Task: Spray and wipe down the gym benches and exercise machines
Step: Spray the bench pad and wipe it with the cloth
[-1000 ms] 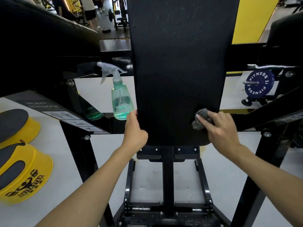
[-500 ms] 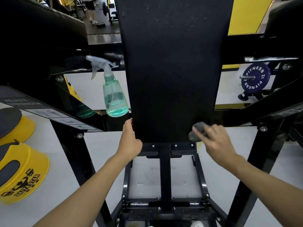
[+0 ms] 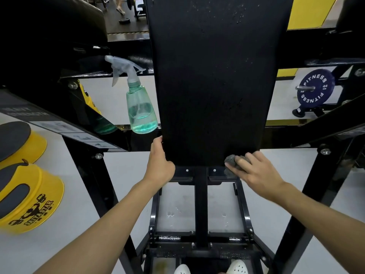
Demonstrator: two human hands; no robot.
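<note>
The right hand (image 3: 258,173) holds a bunched grey cloth (image 3: 231,162), fingers curled over it and pressing it against the near right corner of the black pad (image 3: 213,86). A second ago the cloth sat higher up the pad's right edge; it has since slid down to the bottom corner and now partly hangs off the lip. That suggests the stroke down this side is about finished, with the front edge and the metal bracket beneath likely next. The left hand (image 3: 160,163) has kept its place, clasping the near left corner of the pad, the fingers gone under the edge, probably to steady it. The cloth looks soft and nubbly, crushed into a wad. The pad is a long, flat, tapering slab with rounded corners and a matte, finely grained cover, flecked with pale specks further up. Just beside its left edge a cone-shaped spray bottle (image 3: 141,109) of clear green plastic stands upright on a glossy black frame beam (image 3: 138,141), partly filled, with a pale trigger head.
</note>
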